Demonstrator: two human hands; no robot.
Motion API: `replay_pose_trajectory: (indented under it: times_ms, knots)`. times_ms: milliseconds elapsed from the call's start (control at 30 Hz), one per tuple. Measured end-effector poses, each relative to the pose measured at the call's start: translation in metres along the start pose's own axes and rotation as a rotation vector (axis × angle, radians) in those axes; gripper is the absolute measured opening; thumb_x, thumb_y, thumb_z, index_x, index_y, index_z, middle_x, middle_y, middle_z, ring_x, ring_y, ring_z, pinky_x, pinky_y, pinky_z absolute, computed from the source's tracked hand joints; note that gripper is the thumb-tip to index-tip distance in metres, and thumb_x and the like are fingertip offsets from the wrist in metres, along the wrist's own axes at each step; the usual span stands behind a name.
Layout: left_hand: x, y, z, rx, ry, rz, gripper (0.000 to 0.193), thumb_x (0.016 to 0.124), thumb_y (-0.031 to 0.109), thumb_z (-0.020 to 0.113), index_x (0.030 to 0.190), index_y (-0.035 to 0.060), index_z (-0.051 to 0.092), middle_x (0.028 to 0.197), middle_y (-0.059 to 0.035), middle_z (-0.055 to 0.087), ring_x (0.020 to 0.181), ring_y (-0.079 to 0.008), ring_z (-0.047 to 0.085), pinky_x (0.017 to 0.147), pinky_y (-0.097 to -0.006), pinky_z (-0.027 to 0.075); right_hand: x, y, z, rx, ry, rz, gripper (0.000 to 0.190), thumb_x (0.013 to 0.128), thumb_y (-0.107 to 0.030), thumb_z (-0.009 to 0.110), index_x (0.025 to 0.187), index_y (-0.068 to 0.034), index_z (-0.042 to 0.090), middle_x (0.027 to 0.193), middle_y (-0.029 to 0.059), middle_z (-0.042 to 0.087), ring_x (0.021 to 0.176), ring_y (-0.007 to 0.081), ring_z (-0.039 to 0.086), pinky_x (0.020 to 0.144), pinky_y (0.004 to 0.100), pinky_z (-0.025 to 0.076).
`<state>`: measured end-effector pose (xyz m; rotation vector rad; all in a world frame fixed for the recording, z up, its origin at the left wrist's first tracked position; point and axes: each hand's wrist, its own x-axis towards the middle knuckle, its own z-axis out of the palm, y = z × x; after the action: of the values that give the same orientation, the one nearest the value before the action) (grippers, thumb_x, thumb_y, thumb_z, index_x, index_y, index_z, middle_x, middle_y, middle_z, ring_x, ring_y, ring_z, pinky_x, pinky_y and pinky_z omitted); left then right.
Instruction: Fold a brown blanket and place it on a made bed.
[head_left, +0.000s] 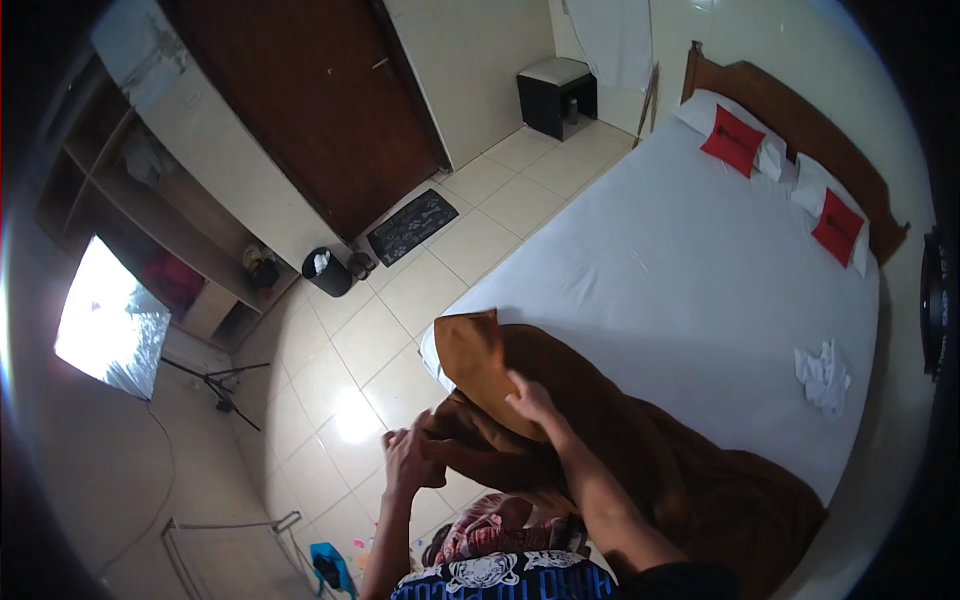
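A brown blanket (630, 427) lies bunched across the foot of the bed, on a white fitted sheet (622, 255). Its near part hangs over the bed's edge toward me. My left hand (409, 454) grips a fold of the blanket out over the tiled floor, left of the bed corner. On the lighter, orange-brown part of the cloth, near the bed corner, rests my right hand (531, 401). Its fingers are bent against the fabric; whether they pinch it is hard to tell.
Red cushions (733, 140) and white pillows lie by the wooden headboard (787, 105). A crumpled white cloth (823, 377) sits on the bed's right side. Leftward stand a lit softbox (112, 322) on a tripod, a black bin (328, 271) and a metal-framed rack (232, 529).
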<state>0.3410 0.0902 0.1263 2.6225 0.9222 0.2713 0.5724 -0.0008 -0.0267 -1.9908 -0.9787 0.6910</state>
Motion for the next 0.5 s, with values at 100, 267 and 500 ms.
replay_pose_trajectory:
  times_ms: [100, 267, 500]
  knots:
    - [0.023, 0.006, 0.018, -0.113, -0.172, 0.251, 0.076, 0.065, 0.016, 0.061, 0.134, 0.0207, 0.03, 0.077, -0.0089, 0.062, 0.079, -0.0256, 0.059, 0.08, -0.0367, 0.037, -0.043, -0.04, 0.0, 0.072, -0.319, -0.356, 0.046, 0.076, -0.018, 0.055, 0.122, -0.015, 0.049, 0.116, 0.013, 0.054, 0.103, 0.0309, 0.053, 0.087, 0.0379, 0.043]
    - [0.05, -0.008, 0.072, -0.034, -0.572, 0.451, 0.054, 0.068, 0.017, 0.061, 0.12, 0.0254, 0.05, 0.073, -0.0118, 0.062, 0.073, -0.0295, 0.061, 0.068, -0.0422, 0.044, -0.108, -0.058, -0.042, -0.173, -0.46, -0.073, 0.037, 0.071, -0.01, 0.056, 0.106, -0.02, 0.062, 0.097, 0.0126, 0.062, 0.087, 0.0313, 0.059, 0.076, 0.0386, 0.048]
    - [0.064, 0.028, 0.095, -0.064, -0.632, 0.657, 0.025, 0.067, 0.022, 0.059, 0.091, 0.0168, 0.064, 0.074, -0.0118, 0.062, 0.075, -0.0279, 0.061, 0.072, -0.0418, 0.045, -0.162, -0.067, -0.1, 0.003, -0.335, 0.066, 0.031, 0.073, -0.016, 0.065, 0.103, -0.015, 0.063, 0.092, 0.0099, 0.064, 0.082, 0.026, 0.062, 0.071, 0.0318, 0.048]
